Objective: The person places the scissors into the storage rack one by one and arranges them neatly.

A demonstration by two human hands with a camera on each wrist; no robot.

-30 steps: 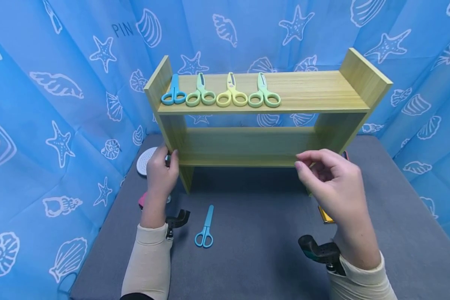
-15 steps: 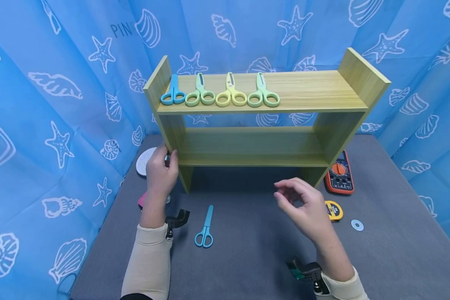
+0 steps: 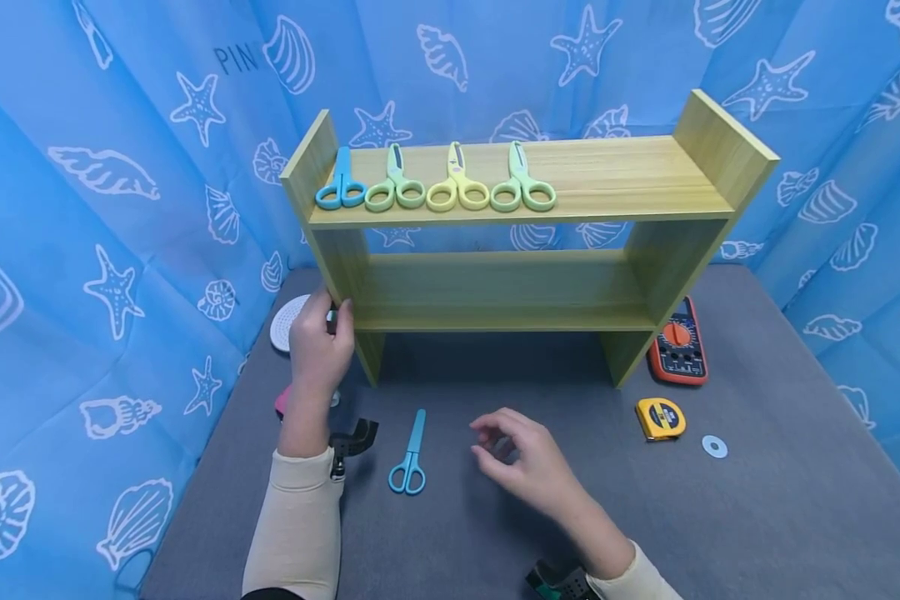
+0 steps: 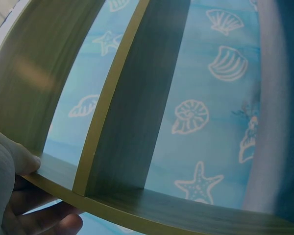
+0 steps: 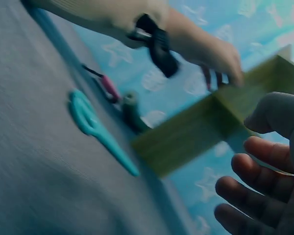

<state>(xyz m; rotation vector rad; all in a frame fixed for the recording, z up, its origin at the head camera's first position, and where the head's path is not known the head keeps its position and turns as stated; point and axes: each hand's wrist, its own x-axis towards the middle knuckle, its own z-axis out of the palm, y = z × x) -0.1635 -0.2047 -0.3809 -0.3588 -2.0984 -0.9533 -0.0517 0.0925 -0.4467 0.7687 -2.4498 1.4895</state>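
My left hand [image 3: 320,343] grips the left side panel of a two-tier wooden shelf [image 3: 495,320]. In the left wrist view its thumb [image 4: 27,160] lies on the panel's inner face and the fingers curl round the outside. My right hand [image 3: 521,458] hovers over the cloth with relaxed, slightly bent fingers and nothing in them. To its left lies a pair of blue scissors [image 3: 411,457], handles toward me, also visible in the right wrist view [image 5: 105,137]. On the top board several scissors stand in a row: blue [image 3: 342,182], green [image 3: 395,179], yellow [image 3: 457,179], and another green pair [image 3: 521,179].
Right of the shelf lie a multimeter [image 3: 678,346], a yellow tape measure [image 3: 661,418] and a pale flat ring [image 3: 715,447]. Beyond my left hand are a white perforated disc [image 3: 285,323] and a pink object [image 3: 282,402]. A blue shell-print curtain [image 3: 157,217] surrounds the table.
My right hand has moved left and toward me, from the shelf's right end to near the blue scissors on the cloth, uncovering the multimeter and tape measure. My left hand keeps its grip.
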